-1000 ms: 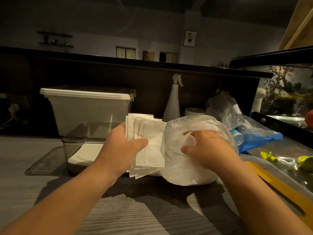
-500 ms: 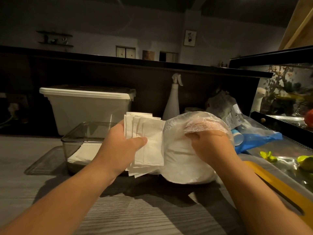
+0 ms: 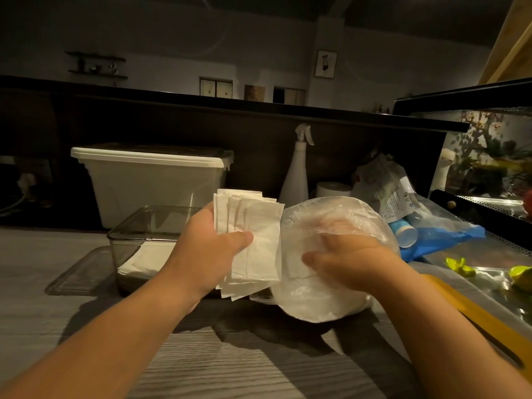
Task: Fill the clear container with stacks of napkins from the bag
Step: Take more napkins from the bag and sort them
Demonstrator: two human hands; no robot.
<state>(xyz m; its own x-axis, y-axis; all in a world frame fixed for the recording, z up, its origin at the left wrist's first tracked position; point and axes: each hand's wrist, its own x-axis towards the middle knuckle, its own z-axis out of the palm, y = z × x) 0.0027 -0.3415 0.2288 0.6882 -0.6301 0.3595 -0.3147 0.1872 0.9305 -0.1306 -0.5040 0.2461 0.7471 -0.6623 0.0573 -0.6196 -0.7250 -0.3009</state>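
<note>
Left of centre: clear container (image 3: 126,234) on the grey surface (image 3: 259,364), open-topped, with a low layer of napkins (image 3: 144,263) lying in its bottom, so mostly unfilled. Behind it, a white lidded bin (image 3: 149,180).

At centre: left hand (image 3: 207,254), fingers and thumb clamped on a fanned stack of napkins (image 3: 256,243), held upright above the surface, just right of the container and just beside the bag (image 3: 322,295).

Right of centre: right hand (image 3: 351,263) pushed into the bag's mouth, thumb outside, fingers blurred behind the plastic — cannot tell whether clenched on more napkins or loose.

Looks like the drawing-out step — one stack out, perhaps another being gathered. Next calls for squaring the fanned edges, swinging the stack left over the rim and laying it flat on the layer, while steadying the bag against tipping.
</note>
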